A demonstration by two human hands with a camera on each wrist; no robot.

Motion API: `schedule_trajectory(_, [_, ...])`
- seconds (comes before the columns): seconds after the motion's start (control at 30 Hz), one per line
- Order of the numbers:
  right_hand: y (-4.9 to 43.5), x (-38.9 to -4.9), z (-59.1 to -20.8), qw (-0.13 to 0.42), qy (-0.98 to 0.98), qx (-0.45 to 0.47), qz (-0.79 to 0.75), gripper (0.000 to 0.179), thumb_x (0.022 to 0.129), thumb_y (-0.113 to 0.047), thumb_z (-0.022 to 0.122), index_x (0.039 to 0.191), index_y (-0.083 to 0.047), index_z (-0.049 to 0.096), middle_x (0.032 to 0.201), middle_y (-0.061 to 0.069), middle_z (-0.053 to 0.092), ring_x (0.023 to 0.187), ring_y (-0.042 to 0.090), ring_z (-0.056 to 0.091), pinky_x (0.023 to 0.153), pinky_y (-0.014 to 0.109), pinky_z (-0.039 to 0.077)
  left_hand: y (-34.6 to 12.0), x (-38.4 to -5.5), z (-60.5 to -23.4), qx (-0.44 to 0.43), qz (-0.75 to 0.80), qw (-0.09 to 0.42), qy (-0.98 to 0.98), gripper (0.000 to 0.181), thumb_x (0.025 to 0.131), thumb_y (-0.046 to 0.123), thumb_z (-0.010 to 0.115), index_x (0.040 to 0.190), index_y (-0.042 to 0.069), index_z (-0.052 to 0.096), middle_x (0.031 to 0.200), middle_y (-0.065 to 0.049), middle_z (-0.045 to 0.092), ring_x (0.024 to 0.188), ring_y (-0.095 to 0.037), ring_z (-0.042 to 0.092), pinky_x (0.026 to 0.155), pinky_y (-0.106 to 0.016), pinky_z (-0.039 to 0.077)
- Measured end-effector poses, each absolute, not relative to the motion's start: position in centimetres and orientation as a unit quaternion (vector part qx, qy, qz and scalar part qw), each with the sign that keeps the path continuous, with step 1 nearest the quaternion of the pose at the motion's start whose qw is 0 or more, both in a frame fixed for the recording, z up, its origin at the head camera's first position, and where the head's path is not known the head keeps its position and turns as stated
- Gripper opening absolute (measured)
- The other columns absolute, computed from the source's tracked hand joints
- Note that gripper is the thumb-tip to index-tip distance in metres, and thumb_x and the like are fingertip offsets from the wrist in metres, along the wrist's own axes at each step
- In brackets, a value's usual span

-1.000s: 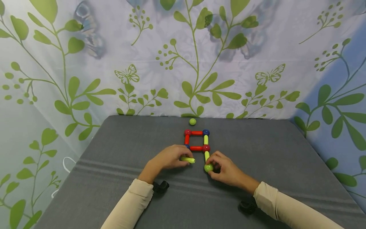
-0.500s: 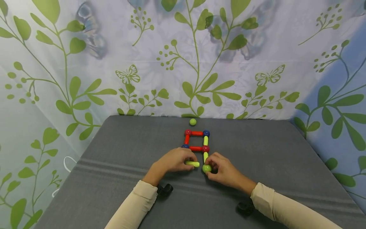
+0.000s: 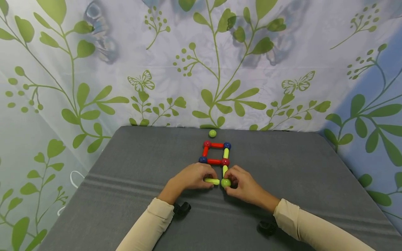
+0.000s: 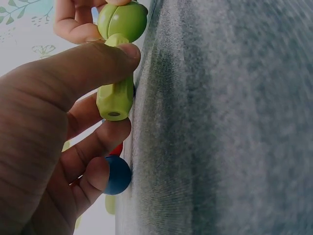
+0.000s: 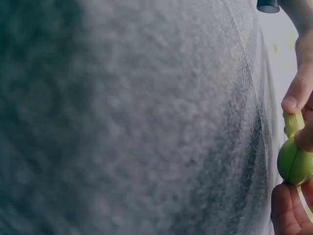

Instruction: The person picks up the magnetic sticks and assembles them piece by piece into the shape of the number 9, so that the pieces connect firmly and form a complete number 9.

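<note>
My left hand (image 3: 192,177) pinches a yellow-green magnetic rod (image 3: 213,181) between thumb and fingers, pointing it right. Its far end lies right by a light-green ball (image 3: 225,183), overlapping it in the left wrist view. That ball is held by the thumb and fingers of my right hand (image 3: 246,185). From the ball, another yellow-green rod (image 3: 224,170) runs up to a red ball (image 3: 225,161), the near right corner of a square. Red rods (image 3: 215,162) make three sides of the square and a yellow-green rod (image 3: 226,153) the right one. A blue ball (image 4: 119,175) shows beyond my left fingers.
A loose light-green ball (image 3: 212,133) lies behind the square, near the back edge of the grey cloth-covered table (image 3: 141,150). A curtain with a leaf print (image 3: 176,69) hangs behind it. Dark wrist cameras (image 3: 183,210) sit under both wrists.
My left hand has brought its rod rightward and a little nearer. The right hand has shifted the light-green ball slightly left, swinging the attached rod, so the gap between rod and ball has narrowed.
</note>
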State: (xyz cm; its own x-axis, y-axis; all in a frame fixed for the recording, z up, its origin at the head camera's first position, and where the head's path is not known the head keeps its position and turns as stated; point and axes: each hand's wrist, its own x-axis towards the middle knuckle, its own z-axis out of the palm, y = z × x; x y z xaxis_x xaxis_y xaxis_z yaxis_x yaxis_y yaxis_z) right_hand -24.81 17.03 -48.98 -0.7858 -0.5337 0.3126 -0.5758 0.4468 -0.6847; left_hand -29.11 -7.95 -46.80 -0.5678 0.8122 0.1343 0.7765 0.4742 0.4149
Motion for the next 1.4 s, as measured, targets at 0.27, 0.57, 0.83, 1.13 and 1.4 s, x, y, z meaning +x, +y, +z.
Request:
schedule_trajectory(0.27, [16.9, -25.1, -49.1, 0.036, -0.849, 0.334, 0.407, 0.033, 0.08, -0.002, 0.082, 0.104, -0.016, 0.063, 0.1, -0.003, 0.055, 0.085, 0.009, 0.061, 0.073, 0.029, 0.056, -7.8, -29.3, -47.1, 0.469, 0.225, 0.035, 0.853, 0.014, 0.089, 0.023, 0.081, 0.101, 0.021, 0.075, 0.095, 0.014, 0.064, 0.08, -0.002, 0.056, 0.074, -0.016, 0.046])
schedule_trajectory(0.57, [17.0, -25.0, -49.1, 0.03, -0.854, 0.325, 0.406, 0.033, 0.08, -0.002, 0.082, 0.103, -0.017, 0.064, 0.099, -0.003, 0.055, 0.084, 0.009, 0.061, 0.073, 0.028, 0.056, -7.9, -29.3, -47.2, 0.468, 0.227, 0.039, 0.853, 0.015, 0.089, 0.022, 0.081, 0.102, 0.021, 0.075, 0.096, 0.013, 0.065, 0.08, -0.001, 0.056, 0.073, -0.015, 0.046])
schedule_trajectory(0.83, [16.8, -25.0, -49.2, 0.019, -0.854, 0.329, 0.402, 0.032, 0.082, -0.004, 0.083, 0.104, -0.016, 0.063, 0.1, -0.003, 0.054, 0.084, 0.009, 0.061, 0.073, 0.028, 0.056, -8.3, -29.5, -47.4, 0.463, 0.227, 0.046, 0.856, 0.017, 0.088, 0.019, 0.08, 0.104, 0.02, 0.075, 0.099, 0.011, 0.066, 0.083, -0.002, 0.056, 0.074, -0.017, 0.047])
schedule_trajectory(1.13, [16.7, -25.5, -48.8, 0.025, -0.856, 0.336, 0.392, 0.031, 0.081, -0.006, 0.084, 0.103, -0.014, 0.063, 0.098, 0.0, 0.055, 0.083, 0.01, 0.061, 0.071, 0.028, 0.055, -8.5, -29.6, -47.5, 0.464, 0.231, 0.044, 0.854, 0.017, 0.089, 0.02, 0.08, 0.106, 0.021, 0.076, 0.101, 0.011, 0.066, 0.086, -0.003, 0.057, 0.079, -0.018, 0.047])
schedule_trajectory(1.4, [16.5, -26.1, -47.8, 0.049, -0.87, 0.319, 0.372, 0.034, 0.081, -0.014, 0.086, 0.107, -0.01, 0.064, 0.098, 0.003, 0.057, 0.084, 0.015, 0.06, 0.073, 0.031, 0.054, -8.6, -29.9, -47.4, 0.45, 0.242, 0.047, 0.858, 0.02, 0.088, 0.022, 0.082, 0.107, 0.021, 0.076, 0.102, 0.01, 0.067, 0.088, -0.002, 0.058, 0.081, -0.018, 0.048])
